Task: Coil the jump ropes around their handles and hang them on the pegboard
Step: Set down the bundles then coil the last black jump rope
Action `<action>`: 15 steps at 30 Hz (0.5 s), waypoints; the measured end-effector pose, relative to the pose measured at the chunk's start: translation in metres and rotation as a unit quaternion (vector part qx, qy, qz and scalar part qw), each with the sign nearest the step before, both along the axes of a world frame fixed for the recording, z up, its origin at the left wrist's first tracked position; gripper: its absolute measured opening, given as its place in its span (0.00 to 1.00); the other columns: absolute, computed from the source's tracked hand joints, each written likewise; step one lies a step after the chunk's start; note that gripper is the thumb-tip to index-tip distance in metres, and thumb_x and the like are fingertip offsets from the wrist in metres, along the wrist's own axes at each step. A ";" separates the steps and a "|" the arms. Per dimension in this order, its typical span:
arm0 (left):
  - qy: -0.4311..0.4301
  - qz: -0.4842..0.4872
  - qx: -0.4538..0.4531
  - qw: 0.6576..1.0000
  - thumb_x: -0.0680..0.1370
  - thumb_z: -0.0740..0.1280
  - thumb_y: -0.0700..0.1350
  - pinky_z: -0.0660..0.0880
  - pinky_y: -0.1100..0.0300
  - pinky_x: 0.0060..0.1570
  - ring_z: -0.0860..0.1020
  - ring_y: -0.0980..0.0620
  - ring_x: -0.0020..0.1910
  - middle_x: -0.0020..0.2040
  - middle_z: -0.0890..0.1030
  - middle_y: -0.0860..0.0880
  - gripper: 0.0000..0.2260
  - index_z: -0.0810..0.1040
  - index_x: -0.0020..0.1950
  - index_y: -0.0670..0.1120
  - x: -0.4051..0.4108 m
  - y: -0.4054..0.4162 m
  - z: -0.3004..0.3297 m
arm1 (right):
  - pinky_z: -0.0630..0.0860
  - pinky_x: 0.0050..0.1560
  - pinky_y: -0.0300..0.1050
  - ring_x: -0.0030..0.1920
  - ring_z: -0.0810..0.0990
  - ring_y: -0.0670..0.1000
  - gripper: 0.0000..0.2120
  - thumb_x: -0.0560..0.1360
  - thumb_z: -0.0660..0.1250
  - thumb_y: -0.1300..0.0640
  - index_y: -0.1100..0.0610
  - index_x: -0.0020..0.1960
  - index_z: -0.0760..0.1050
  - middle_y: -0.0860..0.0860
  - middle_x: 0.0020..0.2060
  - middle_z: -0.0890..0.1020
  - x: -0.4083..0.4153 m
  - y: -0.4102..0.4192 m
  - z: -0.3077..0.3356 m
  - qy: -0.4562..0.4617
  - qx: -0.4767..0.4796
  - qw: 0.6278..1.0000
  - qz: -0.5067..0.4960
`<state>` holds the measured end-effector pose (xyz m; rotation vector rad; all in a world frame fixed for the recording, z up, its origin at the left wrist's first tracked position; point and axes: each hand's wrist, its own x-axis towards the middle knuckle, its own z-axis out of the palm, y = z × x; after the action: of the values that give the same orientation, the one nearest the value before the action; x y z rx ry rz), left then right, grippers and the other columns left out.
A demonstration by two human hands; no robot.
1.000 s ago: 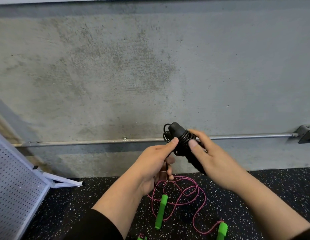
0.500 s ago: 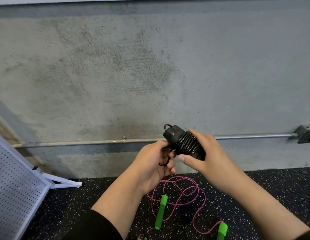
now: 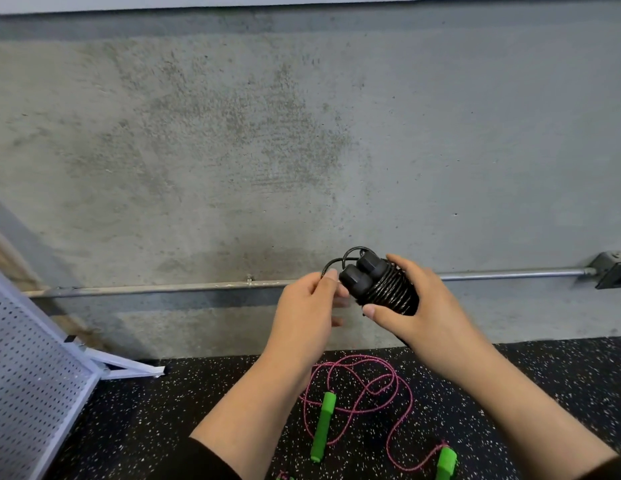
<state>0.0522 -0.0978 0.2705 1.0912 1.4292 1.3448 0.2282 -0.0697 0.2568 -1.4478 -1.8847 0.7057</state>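
My right hand (image 3: 418, 317) grips the black rope (image 3: 385, 287), coiled on both handles, so the turns stay tight, while my left hand (image 3: 307, 306) pinches its end loop. The pink rope (image 3: 357, 389) lies loose on the floor, the pegboard (image 3: 28, 368) at left.

pegboard (image 3: 32, 382) cut off left, green handle (image 3: 447, 463) cropped below

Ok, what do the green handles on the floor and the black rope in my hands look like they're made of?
Green cylindrical handles: probably foam, matte and soft-looking, with no shine. Black coiled rope: likely plastic-coated cord or cable, since its tight turns catch thin glossy highlights. Its black handle caps look like hard, smooth moulded plastic. None of this is certain by look alone.
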 end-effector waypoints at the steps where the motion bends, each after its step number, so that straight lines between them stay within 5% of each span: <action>1: 0.032 0.008 0.019 0.999 0.84 0.63 0.49 0.81 0.45 0.55 0.83 0.50 0.49 0.46 0.85 0.50 0.16 0.81 0.39 0.47 0.000 0.000 -0.001 | 0.72 0.66 0.47 0.63 0.74 0.44 0.41 0.68 0.75 0.36 0.39 0.77 0.62 0.41 0.62 0.73 -0.001 0.000 0.000 -0.008 -0.006 1.000 0.000; 5: -0.039 0.002 0.076 0.996 0.84 0.62 0.41 0.76 0.46 0.66 0.80 0.59 0.60 0.59 0.83 0.53 0.18 0.80 0.35 0.47 -0.001 -0.001 0.002 | 0.71 0.64 0.44 0.62 0.74 0.43 0.41 0.67 0.76 0.36 0.39 0.76 0.64 0.41 0.61 0.74 -0.004 -0.001 0.001 0.019 -0.022 1.000 0.004; 9: -0.149 -0.055 0.138 0.978 0.84 0.56 0.36 0.74 0.49 0.67 0.77 0.54 0.67 0.67 0.81 0.50 0.15 0.79 0.44 0.41 -0.006 0.000 0.004 | 0.75 0.54 0.40 0.54 0.80 0.40 0.35 0.66 0.77 0.36 0.38 0.71 0.70 0.39 0.56 0.80 -0.007 -0.003 0.008 0.075 -0.054 0.996 0.018; 12: -0.205 -0.071 0.167 0.962 0.85 0.56 0.40 0.73 0.46 0.67 0.77 0.48 0.68 0.65 0.81 0.43 0.12 0.78 0.48 0.39 -0.009 0.003 0.002 | 0.76 0.47 0.36 0.47 0.85 0.43 0.22 0.72 0.76 0.48 0.40 0.65 0.76 0.44 0.50 0.85 -0.007 -0.007 0.017 0.166 -0.094 0.981 0.040; 15: -0.219 -0.052 0.176 0.958 0.82 0.59 0.47 0.72 0.44 0.67 0.77 0.45 0.65 0.63 0.81 0.40 0.13 0.81 0.55 0.41 -0.009 0.007 0.001 | 0.78 0.49 0.43 0.49 0.86 0.49 0.20 0.70 0.74 0.46 0.43 0.61 0.80 0.49 0.49 0.87 -0.007 -0.010 0.023 0.264 -0.139 0.953 0.051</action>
<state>0.0427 -0.0906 0.2717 0.9888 0.8177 1.6801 0.2213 -0.0794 0.2799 -1.1690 -1.4868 1.3071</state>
